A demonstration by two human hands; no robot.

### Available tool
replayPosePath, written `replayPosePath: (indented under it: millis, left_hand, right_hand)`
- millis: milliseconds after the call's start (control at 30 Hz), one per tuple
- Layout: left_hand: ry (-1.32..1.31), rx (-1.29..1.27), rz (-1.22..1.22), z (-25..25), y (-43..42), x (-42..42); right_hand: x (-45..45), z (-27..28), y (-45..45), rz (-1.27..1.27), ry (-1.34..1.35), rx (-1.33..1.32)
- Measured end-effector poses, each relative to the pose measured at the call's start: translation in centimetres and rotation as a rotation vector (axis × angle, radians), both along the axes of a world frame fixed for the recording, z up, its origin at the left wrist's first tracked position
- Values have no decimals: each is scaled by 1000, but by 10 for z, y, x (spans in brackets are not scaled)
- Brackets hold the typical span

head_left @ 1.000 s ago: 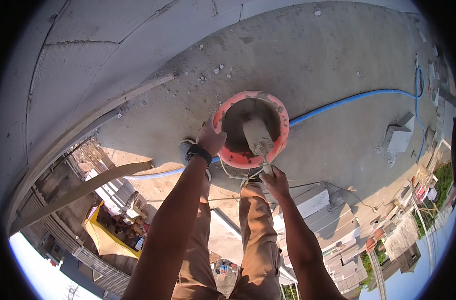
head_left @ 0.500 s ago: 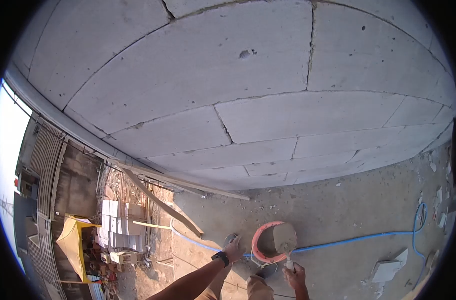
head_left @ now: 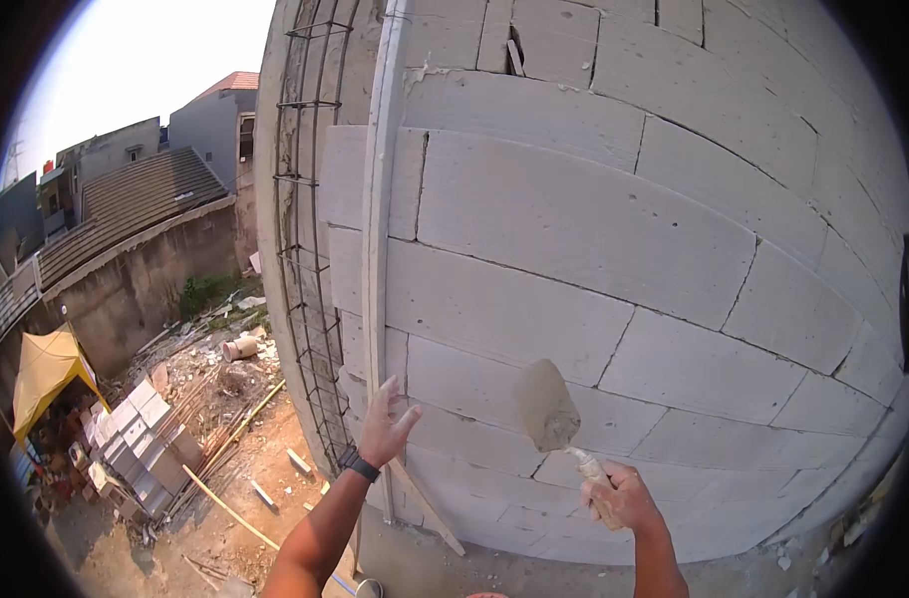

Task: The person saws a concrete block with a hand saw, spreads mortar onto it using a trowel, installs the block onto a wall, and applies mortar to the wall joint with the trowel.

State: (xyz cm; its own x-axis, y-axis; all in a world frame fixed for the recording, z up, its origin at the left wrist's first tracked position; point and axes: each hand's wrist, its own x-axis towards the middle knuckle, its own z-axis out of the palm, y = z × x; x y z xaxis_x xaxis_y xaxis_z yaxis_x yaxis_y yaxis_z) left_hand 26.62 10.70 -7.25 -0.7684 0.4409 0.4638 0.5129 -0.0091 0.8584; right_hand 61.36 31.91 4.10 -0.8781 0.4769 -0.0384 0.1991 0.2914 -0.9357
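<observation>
My right hand (head_left: 624, 496) is closed round the handle of a trowel (head_left: 549, 407) and holds it up in front of the block wall (head_left: 534, 299). Grey mortar coats the blade. My left hand (head_left: 386, 427), with a dark watch on the wrist, has its fingers spread and nothing in it. It is raised near the lower part of a long upright batten (head_left: 377, 199) along the wall's left end; whether it touches the batten I cannot tell. Only a sliver of the red bucket's rim (head_left: 487, 595) shows at the bottom edge.
A rebar cage (head_left: 300, 219) runs up beside the wall's end. A slanting plank (head_left: 425, 508) leans low at the wall. Beyond, on lower ground, are stacked pale blocks (head_left: 141, 439), rubble, a yellow canopy (head_left: 46, 374) and roofed houses.
My view has swung up from the floor and bucket to the wall and its left end. The mortar-loaded trowel has risen from over the bucket. My left hand has risen too, fingers spread.
</observation>
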Motion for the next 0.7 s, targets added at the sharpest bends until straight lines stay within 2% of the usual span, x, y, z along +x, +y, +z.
replayPosePath:
  millis: [133,233,267,333,433,500,533,600,700]
  left_hand:
    - [257,190,120,155,-18,-84]
    - [596,291,236,229,-19,-169]
    - [610,303,227,254,-19,-190]
    - [849,217,508,296,-17,-223]
    - [897,227,540,328,-9,-253]
    - [888,248,533,337,-10,-248]
    - [875,257,533,339,-10,-246]
    - [930,254,549,333,-7,-253]
    - [983,211,581,317,3,-264]
  right_hand:
    - [-99,159,-12,61,158,103]
    - [-177,246,-21,70,268,209]
    - [-199,270,-21,56,290,241]
    - [-242,314,-26,-50,262,363]
    - [-296,357,-32,-110,226,484]
    - [-327,375,-29,-74,135,785]
    - [-340,382,-28,-81,140,792]
    - [-364,388,-23,44,106,914]
    - [-395,389,-21,79,71,1018]
